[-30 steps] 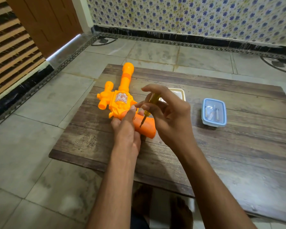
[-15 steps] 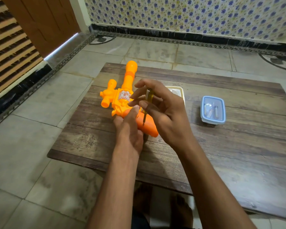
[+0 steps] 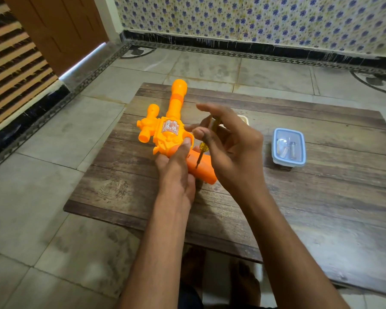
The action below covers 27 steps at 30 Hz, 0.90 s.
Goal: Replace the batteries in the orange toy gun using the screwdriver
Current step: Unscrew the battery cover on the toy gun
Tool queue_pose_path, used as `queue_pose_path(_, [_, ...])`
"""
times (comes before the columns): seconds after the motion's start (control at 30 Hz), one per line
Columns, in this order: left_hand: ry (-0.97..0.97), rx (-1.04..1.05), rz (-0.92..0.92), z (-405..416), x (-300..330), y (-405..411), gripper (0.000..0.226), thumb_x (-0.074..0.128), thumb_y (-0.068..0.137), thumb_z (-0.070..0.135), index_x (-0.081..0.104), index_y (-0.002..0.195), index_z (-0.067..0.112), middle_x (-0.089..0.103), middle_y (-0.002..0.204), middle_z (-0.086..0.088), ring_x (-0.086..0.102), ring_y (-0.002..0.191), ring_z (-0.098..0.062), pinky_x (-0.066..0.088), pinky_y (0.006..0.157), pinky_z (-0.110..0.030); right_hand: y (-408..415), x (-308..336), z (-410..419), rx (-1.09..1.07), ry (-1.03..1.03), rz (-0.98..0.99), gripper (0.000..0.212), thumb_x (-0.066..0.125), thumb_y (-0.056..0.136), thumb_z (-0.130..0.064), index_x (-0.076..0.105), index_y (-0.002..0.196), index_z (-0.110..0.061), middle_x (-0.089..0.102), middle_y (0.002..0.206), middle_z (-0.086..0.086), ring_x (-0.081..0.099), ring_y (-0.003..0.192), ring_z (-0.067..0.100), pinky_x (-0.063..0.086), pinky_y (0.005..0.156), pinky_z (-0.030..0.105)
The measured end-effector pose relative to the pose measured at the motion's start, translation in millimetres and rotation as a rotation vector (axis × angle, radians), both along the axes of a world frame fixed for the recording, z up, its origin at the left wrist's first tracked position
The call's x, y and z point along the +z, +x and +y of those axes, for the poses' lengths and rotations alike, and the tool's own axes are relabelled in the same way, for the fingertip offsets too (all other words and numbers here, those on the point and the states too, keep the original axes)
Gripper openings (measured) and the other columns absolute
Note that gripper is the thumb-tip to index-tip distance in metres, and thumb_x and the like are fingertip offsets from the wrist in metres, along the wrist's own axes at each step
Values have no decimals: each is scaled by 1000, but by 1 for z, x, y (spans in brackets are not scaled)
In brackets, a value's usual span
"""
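Note:
The orange toy gun (image 3: 168, 130) lies flat on the wooden table (image 3: 299, 208), barrel pointing away from me and grip toward me. My left hand (image 3: 176, 168) holds the gun at the junction of body and grip, thumb pressed on the body. My right hand (image 3: 230, 148) pinches a small screwdriver (image 3: 202, 149) with a yellow handle, held nearly upright, its metal tip touching the top face of the grip. The upper part of the handle is hidden by my fingers.
A clear lidded plastic box (image 3: 289, 147) with a blue rim sits to the right on the table and holds batteries. A small white tray (image 3: 243, 118) peeks out behind my right hand. Tiled floor surrounds the low table; my feet show under its near edge.
My right hand's fingers have shifted around the screwdriver handle while the tip stayed on the grip. The gun and my left hand have stayed in place.

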<state>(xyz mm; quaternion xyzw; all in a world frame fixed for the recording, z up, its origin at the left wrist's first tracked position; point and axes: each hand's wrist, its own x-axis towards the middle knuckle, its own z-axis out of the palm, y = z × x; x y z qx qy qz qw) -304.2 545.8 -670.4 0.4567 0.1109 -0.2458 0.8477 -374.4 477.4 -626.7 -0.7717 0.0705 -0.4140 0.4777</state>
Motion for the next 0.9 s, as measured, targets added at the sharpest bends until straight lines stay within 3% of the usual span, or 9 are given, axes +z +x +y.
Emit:
queue_pose_path(0.13, [8, 21, 20, 2, -2, 4, 48, 69, 95, 6, 54, 140, 14, 76, 101, -8, 76, 76, -16, 63, 60, -38, -7, 0, -2, 47, 28, 20, 30, 56, 97, 11, 62, 124, 2, 70, 94, 9, 75, 101, 16, 60, 84, 46])
queue_pose_path(0.27, [1, 46, 14, 2, -4, 6, 49, 69, 95, 3, 54, 141, 10, 73, 111, -14, 75, 75, -15, 64, 64, -36, -9, 2, -3, 84, 44, 56, 28, 54, 97, 11, 57, 122, -1, 75, 98, 4, 74, 101, 18, 59, 87, 40])
queue_pose_path(0.43, [8, 48, 12, 4, -5, 7, 50, 69, 95, 4, 53, 141, 13, 72, 124, -18, 76, 85, -20, 64, 73, -43, -12, 2, -6, 109, 38, 38, 20, 55, 96, 9, 63, 113, 2, 72, 106, 8, 71, 105, 23, 56, 88, 50])
queue_pose_path(0.57, [-4, 44, 1, 1, -4, 7, 51, 68, 94, 1, 53, 142, 10, 70, 126, -20, 77, 78, -19, 64, 70, -45, -11, 2, -7, -77, -86, 27, 29, 65, 94, 1, 69, 122, -4, 57, 101, 8, 59, 94, 18, 54, 77, 35])
queue_pose_path(0.7, [-6, 37, 4, -2, -5, 6, 53, 70, 93, 0, 53, 142, 11, 71, 125, -19, 76, 82, -22, 63, 79, -50, -9, 0, -9, -150, -173, 4, 51, 66, 89, 7, 61, 138, -8, 61, 96, 8, 59, 87, 16, 51, 78, 22])
queue_pose_path(0.8, [10, 29, -1, -1, -6, 6, 53, 70, 93, 2, 53, 142, 12, 73, 121, -17, 77, 85, -23, 64, 77, -49, -11, 1, -8, -140, -171, -6, 46, 64, 88, 10, 67, 130, -8, 67, 102, 6, 64, 93, 16, 55, 79, 31])
queue_pose_path(0.9, [5, 11, -21, 0, -4, 5, 49, 68, 95, 2, 54, 141, 11, 71, 125, -20, 74, 91, -26, 62, 79, -50, -11, 0, -6, -157, -178, -20, 29, 69, 92, -1, 72, 121, -5, 63, 101, 7, 64, 91, 19, 56, 74, 36])
